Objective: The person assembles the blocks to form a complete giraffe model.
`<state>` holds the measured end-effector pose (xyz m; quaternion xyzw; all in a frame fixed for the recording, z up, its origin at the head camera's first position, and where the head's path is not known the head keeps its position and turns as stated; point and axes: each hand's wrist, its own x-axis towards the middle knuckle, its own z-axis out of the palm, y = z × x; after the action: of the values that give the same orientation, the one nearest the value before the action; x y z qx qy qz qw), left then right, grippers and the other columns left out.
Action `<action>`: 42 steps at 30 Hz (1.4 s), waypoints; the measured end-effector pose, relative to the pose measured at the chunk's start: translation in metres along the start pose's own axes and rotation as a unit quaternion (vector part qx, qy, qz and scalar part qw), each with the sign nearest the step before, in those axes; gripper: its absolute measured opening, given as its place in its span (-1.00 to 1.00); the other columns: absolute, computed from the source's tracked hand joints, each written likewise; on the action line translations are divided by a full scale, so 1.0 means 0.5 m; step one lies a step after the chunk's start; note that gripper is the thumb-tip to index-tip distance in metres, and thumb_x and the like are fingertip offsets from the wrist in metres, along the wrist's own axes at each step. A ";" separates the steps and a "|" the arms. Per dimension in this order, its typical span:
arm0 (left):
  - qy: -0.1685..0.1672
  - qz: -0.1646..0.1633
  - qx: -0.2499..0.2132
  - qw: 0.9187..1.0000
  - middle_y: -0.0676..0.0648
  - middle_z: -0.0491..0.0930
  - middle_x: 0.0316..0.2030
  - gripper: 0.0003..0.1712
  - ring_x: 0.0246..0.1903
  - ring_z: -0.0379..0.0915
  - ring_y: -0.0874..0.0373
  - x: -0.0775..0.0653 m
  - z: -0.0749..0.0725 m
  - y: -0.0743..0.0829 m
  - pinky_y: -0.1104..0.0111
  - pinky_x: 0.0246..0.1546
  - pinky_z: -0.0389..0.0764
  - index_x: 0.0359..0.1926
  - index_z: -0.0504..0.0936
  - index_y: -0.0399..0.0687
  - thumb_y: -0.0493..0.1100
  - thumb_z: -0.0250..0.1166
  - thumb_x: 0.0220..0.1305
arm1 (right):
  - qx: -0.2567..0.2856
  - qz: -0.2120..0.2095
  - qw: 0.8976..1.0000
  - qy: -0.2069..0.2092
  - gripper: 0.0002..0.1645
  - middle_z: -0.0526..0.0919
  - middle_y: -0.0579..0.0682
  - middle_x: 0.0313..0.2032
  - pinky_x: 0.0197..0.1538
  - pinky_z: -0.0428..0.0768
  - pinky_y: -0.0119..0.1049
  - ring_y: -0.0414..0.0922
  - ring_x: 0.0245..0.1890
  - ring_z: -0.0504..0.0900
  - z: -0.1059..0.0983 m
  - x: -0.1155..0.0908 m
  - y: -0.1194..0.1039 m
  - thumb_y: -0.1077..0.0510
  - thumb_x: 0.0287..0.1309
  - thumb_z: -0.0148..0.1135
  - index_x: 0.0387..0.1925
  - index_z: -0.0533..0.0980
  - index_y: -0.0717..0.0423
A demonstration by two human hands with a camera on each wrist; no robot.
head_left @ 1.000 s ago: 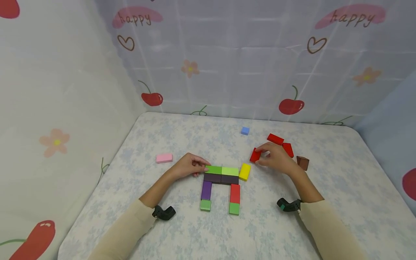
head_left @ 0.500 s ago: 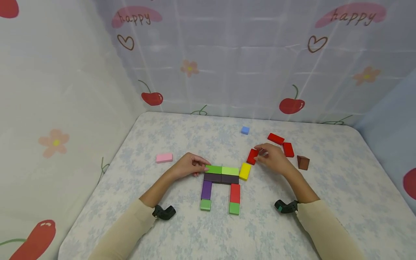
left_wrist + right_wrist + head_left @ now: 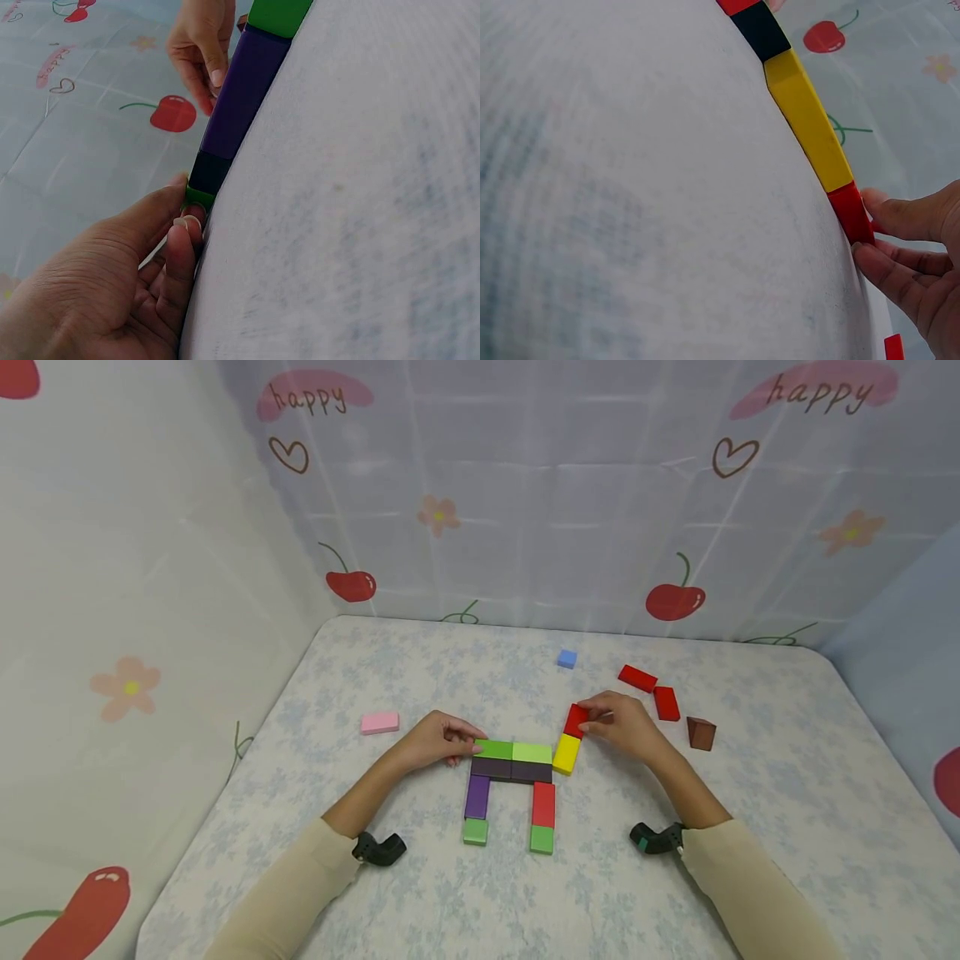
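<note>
My right hand (image 3: pixel 624 724) pinches a red block (image 3: pixel 575 720) between thumb and fingers; its near end meets the far end of a slanted yellow block (image 3: pixel 566 754). At the left end of the block figure, my left hand (image 3: pixel 433 742) holds a green block (image 3: pixel 492 749) by its edge. Beside that one lies a light green block (image 3: pixel 532 752), with two dark blocks (image 3: pixel 491 768) in a row below. A purple block (image 3: pixel 476 797) and another red block (image 3: pixel 543 805) run down from them, each ending in a small green block (image 3: pixel 475 832). The right wrist view shows the pinched red block (image 3: pixel 850 213) flat on the table.
Two red blocks (image 3: pixel 666 703) lie beyond my right hand, and a brown wedge-shaped block (image 3: pixel 701 733) is to their right. A small blue block (image 3: pixel 567 659) sits toward the back. Left of my left hand is a pink block (image 3: pixel 380 722). A printed curtain stands behind the table.
My right hand has moved left with the red block, bringing it from apart to end-to-end with the yellow block. The left hand has stayed at the green block.
</note>
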<state>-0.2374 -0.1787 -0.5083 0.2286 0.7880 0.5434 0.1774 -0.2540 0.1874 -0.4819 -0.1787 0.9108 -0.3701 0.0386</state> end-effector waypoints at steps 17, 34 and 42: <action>-0.005 -0.007 -0.009 1.000 -0.23 0.73 -0.43 -0.75 -0.63 0.50 0.06 0.002 0.005 0.019 0.36 -0.56 0.60 0.02 0.74 -0.31 -0.34 0.36 0.35 | -0.044 -0.007 0.998 0.051 -0.46 0.62 0.25 0.05 0.01 0.68 0.09 0.13 -0.04 0.62 -0.042 -0.006 0.004 0.20 0.28 0.40 0.25 0.55 0.26; -0.003 -0.010 -0.013 1.000 -0.21 0.73 -0.42 -0.73 -0.63 0.49 0.10 0.000 0.003 0.002 0.37 -0.57 0.59 0.04 0.75 -0.24 -0.28 0.38 0.35 | -0.123 0.092 0.988 0.009 -0.30 0.39 0.48 0.29 0.27 0.31 0.41 0.43 0.31 0.28 -0.177 -0.039 0.124 0.13 0.25 0.41 0.32 0.42 0.37; -0.007 -0.006 -0.009 1.000 -0.11 0.70 -0.49 -0.75 -0.64 0.49 0.15 0.001 0.002 0.000 0.38 -0.56 0.59 0.02 0.77 -0.17 -0.24 0.40 0.35 | -0.122 0.071 0.989 -0.034 -0.27 0.39 0.48 0.29 0.28 0.31 0.39 0.41 0.32 0.29 -0.182 -0.039 0.137 0.28 0.18 0.42 0.34 0.39 0.40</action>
<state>-0.2370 -0.1776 -0.5087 0.2258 0.7832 0.5479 0.1881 -0.2746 0.2998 -0.4646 -0.1288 0.9577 -0.2467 0.0735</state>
